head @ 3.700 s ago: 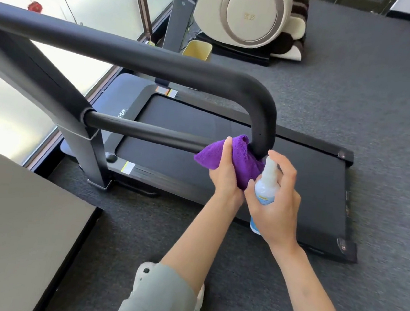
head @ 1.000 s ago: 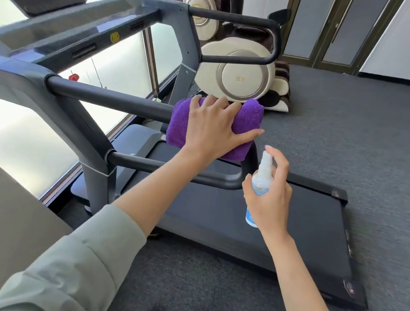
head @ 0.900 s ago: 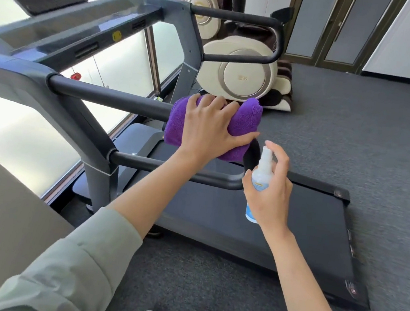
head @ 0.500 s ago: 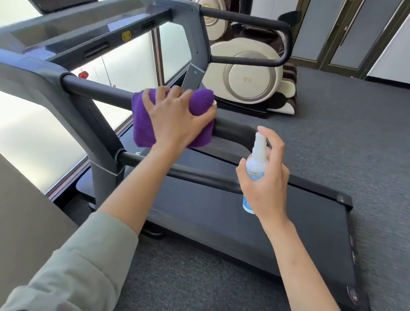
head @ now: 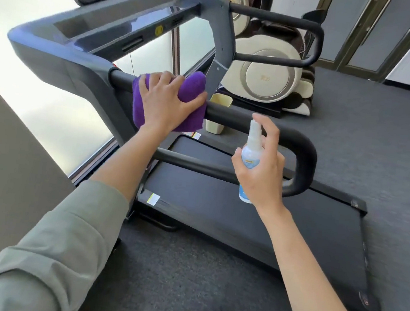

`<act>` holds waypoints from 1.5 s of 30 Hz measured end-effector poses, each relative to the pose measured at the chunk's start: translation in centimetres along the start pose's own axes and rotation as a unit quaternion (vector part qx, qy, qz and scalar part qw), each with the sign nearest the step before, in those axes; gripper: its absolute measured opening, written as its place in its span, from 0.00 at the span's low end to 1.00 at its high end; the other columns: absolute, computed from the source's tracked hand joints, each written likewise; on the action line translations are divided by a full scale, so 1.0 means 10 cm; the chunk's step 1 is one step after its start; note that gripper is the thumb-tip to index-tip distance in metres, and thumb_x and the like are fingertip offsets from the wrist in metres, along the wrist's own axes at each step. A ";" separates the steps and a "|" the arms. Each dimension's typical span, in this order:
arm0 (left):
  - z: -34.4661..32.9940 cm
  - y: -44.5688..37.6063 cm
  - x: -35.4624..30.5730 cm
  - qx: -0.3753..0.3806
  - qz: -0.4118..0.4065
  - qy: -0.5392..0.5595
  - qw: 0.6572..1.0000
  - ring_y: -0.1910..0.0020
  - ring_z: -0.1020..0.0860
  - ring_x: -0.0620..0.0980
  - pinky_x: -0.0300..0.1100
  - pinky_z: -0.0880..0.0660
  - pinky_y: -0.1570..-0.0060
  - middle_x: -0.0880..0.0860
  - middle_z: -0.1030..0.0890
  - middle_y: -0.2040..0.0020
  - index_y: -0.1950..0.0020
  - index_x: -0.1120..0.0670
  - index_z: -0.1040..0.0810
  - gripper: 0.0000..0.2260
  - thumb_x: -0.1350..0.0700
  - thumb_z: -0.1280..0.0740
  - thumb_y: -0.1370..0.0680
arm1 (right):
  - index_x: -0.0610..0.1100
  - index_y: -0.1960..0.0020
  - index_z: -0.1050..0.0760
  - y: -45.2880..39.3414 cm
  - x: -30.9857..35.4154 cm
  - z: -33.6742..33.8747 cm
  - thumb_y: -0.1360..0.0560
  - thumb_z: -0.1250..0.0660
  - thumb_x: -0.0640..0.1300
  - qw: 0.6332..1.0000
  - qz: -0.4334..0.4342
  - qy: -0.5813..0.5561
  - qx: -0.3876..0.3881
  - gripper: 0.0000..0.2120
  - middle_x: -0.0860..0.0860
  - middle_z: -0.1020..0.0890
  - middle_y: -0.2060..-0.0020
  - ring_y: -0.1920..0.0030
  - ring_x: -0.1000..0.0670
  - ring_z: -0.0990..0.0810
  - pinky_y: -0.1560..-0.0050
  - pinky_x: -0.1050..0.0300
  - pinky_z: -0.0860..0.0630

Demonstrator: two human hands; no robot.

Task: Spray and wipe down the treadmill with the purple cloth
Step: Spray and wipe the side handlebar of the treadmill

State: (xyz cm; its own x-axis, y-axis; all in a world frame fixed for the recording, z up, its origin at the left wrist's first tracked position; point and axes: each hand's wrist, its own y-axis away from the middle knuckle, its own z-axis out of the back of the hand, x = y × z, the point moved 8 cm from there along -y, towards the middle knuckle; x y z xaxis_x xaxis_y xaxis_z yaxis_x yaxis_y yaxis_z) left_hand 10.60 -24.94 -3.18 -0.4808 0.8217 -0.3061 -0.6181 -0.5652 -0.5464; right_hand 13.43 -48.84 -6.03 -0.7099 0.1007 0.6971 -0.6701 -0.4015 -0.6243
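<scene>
The treadmill (head: 254,227) stands in front of me, with a dark belt, a grey console frame and black looped handrails. My left hand (head: 165,104) grips the purple cloth (head: 192,88), which is wrapped over the near upper handrail (head: 234,116) close to the console end. My right hand (head: 261,167) holds a small white spray bottle (head: 252,149) upright in front of the rail's curved end, index finger resting above the nozzle. The bottle's lower part is hidden in my palm.
A cream massage chair (head: 265,83) stands behind the treadmill, with a small beige bin (head: 217,113) near it. Bright windows (head: 24,1) run along the left. A dark tabletop (head: 7,158) juts in at the lower left. Grey carpet (head: 391,151) lies to the right.
My left hand slid the purple cloth leftward along the upper handrail, from its curved end toward the console. The right hand with the bottle stayed beside the rail's curve.
</scene>
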 end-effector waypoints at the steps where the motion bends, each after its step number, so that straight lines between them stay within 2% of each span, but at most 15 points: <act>1: -0.01 0.00 -0.01 -0.002 0.011 0.006 1.000 0.37 0.30 0.56 0.59 0.50 0.27 0.51 0.22 0.42 0.46 0.51 0.21 0.31 0.28 0.46 0.28 | 0.54 0.32 0.38 0.01 0.00 -0.05 0.28 0.32 0.32 1.000 -0.005 0.001 -0.001 0.31 0.58 0.25 0.50 0.63 0.56 0.26 0.59 0.72 0.29; 3: -0.04 0.04 -0.07 -0.005 0.009 0.019 1.000 0.37 0.31 0.55 0.59 0.51 0.27 0.50 0.22 0.44 0.48 0.50 0.20 0.28 0.29 0.44 0.28 | 0.54 0.32 0.38 0.04 0.01 -0.17 0.28 0.33 0.32 1.000 -0.018 0.006 -0.003 0.31 0.62 0.26 0.52 0.63 0.55 0.26 0.60 0.68 0.27; 7: 0.02 -0.08 0.20 0.018 -0.092 -0.004 0.996 0.40 0.28 0.57 0.60 0.43 0.32 0.51 0.21 0.46 0.48 0.50 0.22 0.29 0.28 0.44 0.28 | 0.55 0.32 0.37 0.04 0.09 -0.41 0.28 0.33 0.32 0.999 -0.043 0.017 -0.012 0.32 0.66 0.26 0.53 0.65 0.49 0.26 0.61 0.51 0.23; 11: 0.18 -0.48 0.96 0.012 -0.057 -0.035 0.998 0.41 0.28 0.62 0.62 0.41 0.33 0.57 0.20 0.45 0.49 0.54 0.21 0.33 0.27 0.48 0.28 | 0.56 0.32 0.38 0.03 0.17 -0.53 0.27 0.32 0.32 0.997 -0.064 0.022 -0.045 0.32 0.61 0.24 0.53 0.66 0.48 0.26 0.61 0.47 0.22; 13: 0.18 -0.55 1.08 0.003 -0.045 -0.044 0.998 0.41 0.28 0.62 0.62 0.42 0.32 0.57 0.20 0.44 0.49 0.54 0.20 0.33 0.27 0.47 0.27 | 0.56 0.32 0.37 0.04 0.20 -0.57 0.27 0.32 0.32 0.995 -0.074 0.029 -0.064 0.32 0.57 0.24 0.56 0.66 0.47 0.26 0.61 0.46 0.22; 14: 0.17 -0.54 1.05 0.000 -0.034 -0.038 0.999 0.40 0.28 0.61 0.61 0.44 0.31 0.56 0.19 0.45 0.48 0.54 0.19 0.32 0.28 0.46 0.27 | 0.57 0.32 0.37 0.05 0.20 -0.59 0.27 0.32 0.31 0.994 -0.080 0.033 -0.071 0.32 0.58 0.24 0.57 0.66 0.47 0.26 0.60 0.47 0.22; 16: 0.14 -0.46 0.88 -0.001 -0.015 -0.018 1.000 0.40 0.28 0.60 0.60 0.46 0.30 0.54 0.19 0.45 0.48 0.53 0.19 0.30 0.29 0.44 0.27 | 0.57 0.32 0.37 0.06 0.21 -0.66 0.27 0.32 0.32 0.993 -0.087 0.044 -0.072 0.32 0.65 0.25 0.54 0.65 0.48 0.26 0.59 0.51 0.22; 18: 0.08 -0.37 0.61 0.004 -0.037 -0.007 0.999 0.41 0.28 0.58 0.58 0.45 0.31 0.52 0.18 0.47 0.49 0.52 0.19 0.29 0.29 0.45 0.27 | 0.56 0.32 0.38 0.05 0.23 -0.71 0.27 0.32 0.32 0.993 -0.084 0.054 -0.070 0.32 0.69 0.26 0.51 0.64 0.49 0.26 0.60 0.55 0.23; 24: 0.02 -0.32 0.24 0.012 -0.080 -0.014 0.997 0.46 0.26 0.56 0.56 0.41 0.35 0.51 0.18 0.52 0.55 0.51 0.19 0.28 0.29 0.45 0.27 | 0.56 0.32 0.37 0.00 0.18 -0.65 0.28 0.32 0.32 0.991 -0.094 0.063 -0.076 0.31 0.64 0.26 0.58 0.65 0.49 0.27 0.59 0.55 0.23; 29: 0.02 -0.28 0.23 -0.020 -0.061 0.002 0.998 0.45 0.27 0.58 0.59 0.42 0.33 0.51 0.18 0.52 0.55 0.51 0.19 0.27 0.30 0.44 0.26 | 0.55 0.32 0.38 0.13 0.04 -0.23 0.27 0.32 0.33 0.991 -0.076 0.049 -0.094 0.31 0.63 0.26 0.44 0.63 0.53 0.24 0.58 0.64 0.24; 32: -0.01 -0.10 -0.06 -0.025 -0.064 0.009 0.998 0.45 0.27 0.56 0.59 0.43 0.32 0.50 0.18 0.52 0.55 0.50 0.20 0.26 0.30 0.43 0.26 | 0.56 0.32 0.37 0.23 -0.16 0.09 0.28 0.32 0.32 0.991 -0.091 0.040 -0.093 0.32 0.69 0.26 0.44 0.62 0.56 0.24 0.55 0.63 0.25; 36: -0.04 0.15 -0.57 -0.031 -0.047 0.015 0.998 0.42 0.27 0.56 0.59 0.46 0.30 0.50 0.19 0.49 0.53 0.50 0.19 0.26 0.30 0.44 0.25 | 0.54 0.31 0.37 0.31 -0.42 0.56 0.28 0.32 0.31 0.993 -0.094 0.014 -0.075 0.31 0.57 0.23 0.43 0.59 0.58 0.25 0.52 0.56 0.23; 39: -0.05 0.27 -0.89 -0.023 -0.011 0.009 1.000 0.39 0.29 0.56 0.59 0.47 0.29 0.51 0.19 0.46 0.50 0.51 0.19 0.28 0.30 0.44 0.26 | 0.49 0.30 0.35 0.34 -0.56 0.91 0.28 0.33 0.32 0.995 -0.087 0.011 -0.039 0.29 0.57 0.22 0.52 0.63 0.49 0.26 0.57 0.46 0.22; 41: -0.07 0.34 -1.10 -0.015 0.000 0.001 1.000 0.37 0.30 0.56 0.59 0.48 0.28 0.51 0.19 0.45 0.48 0.52 0.19 0.28 0.31 0.43 0.26 | 0.46 0.30 0.34 0.36 -0.64 1.14 0.29 0.33 0.32 0.997 -0.077 0.007 -0.015 0.29 0.55 0.25 0.55 0.65 0.44 0.28 0.60 0.44 0.23; 45: -0.09 0.50 -1.41 -0.007 0.010 -0.018 1.000 0.37 0.30 0.58 0.59 0.50 0.27 0.53 0.20 0.44 0.48 0.55 0.19 0.28 0.33 0.43 0.26 | 0.44 0.30 0.33 0.45 -0.86 1.51 0.29 0.33 0.32 0.998 -0.056 -0.009 0.025 0.29 0.64 0.30 0.48 0.66 0.49 0.30 0.61 0.47 0.23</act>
State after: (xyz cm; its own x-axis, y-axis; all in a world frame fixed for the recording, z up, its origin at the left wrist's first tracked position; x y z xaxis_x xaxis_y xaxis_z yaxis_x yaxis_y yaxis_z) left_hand 14.82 -39.27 -2.32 -0.5150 0.8066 -0.2899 -0.5998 -0.5808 -0.5504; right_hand 19.77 -65.30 -9.48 -0.6262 0.1310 0.7686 -0.7332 -0.4339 -0.5235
